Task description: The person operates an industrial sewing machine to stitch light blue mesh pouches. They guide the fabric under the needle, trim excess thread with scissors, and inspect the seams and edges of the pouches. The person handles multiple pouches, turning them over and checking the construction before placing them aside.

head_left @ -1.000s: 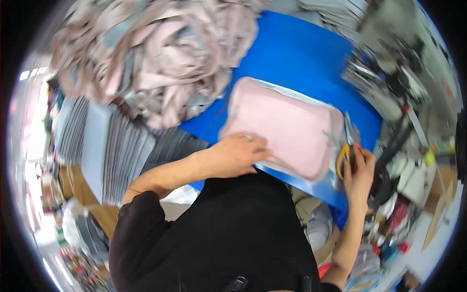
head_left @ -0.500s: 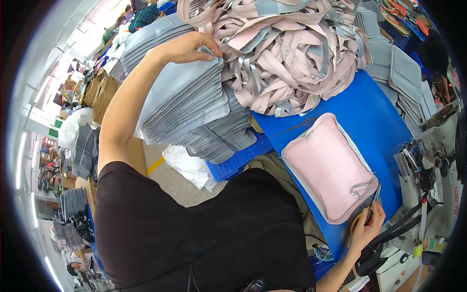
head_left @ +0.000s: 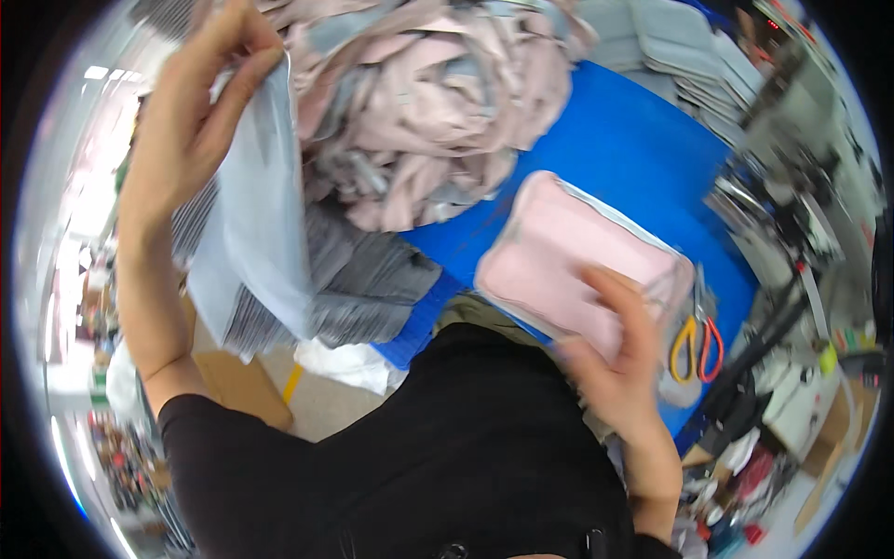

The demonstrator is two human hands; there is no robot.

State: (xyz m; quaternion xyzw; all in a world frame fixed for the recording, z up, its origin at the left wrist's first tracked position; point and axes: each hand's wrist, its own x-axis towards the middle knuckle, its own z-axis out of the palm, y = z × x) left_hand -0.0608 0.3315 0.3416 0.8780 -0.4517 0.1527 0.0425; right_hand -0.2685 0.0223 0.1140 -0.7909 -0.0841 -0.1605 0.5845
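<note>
High at the left, my left hand (head_left: 219, 88) pinches the edge of a light grey fabric panel (head_left: 265, 200), which hangs down in front of a stack of grey panels (head_left: 363, 279). My right hand (head_left: 619, 363), smeared by motion, is over the near side of a pink fabric piece (head_left: 559, 233) with grey edging and rounded corners. The pink piece lies on a blue work surface (head_left: 643, 130). Scissors (head_left: 696, 345) with one yellow and one red handle loop lie just right of it, out of my hand.
A heap of pink and grey strips (head_left: 428, 102) covers the far part of the surface. Grey padded panels (head_left: 680, 47) are piled at the far right. A sewing machine (head_left: 754, 196) borders the right side. A white bag (head_left: 345, 363) lies low at the left, beside a blue crate (head_left: 419, 321).
My left hand has lifted a grey panel off its stack. My right hand has left the scissors and moved left over the pink piece. The whole view has shifted.
</note>
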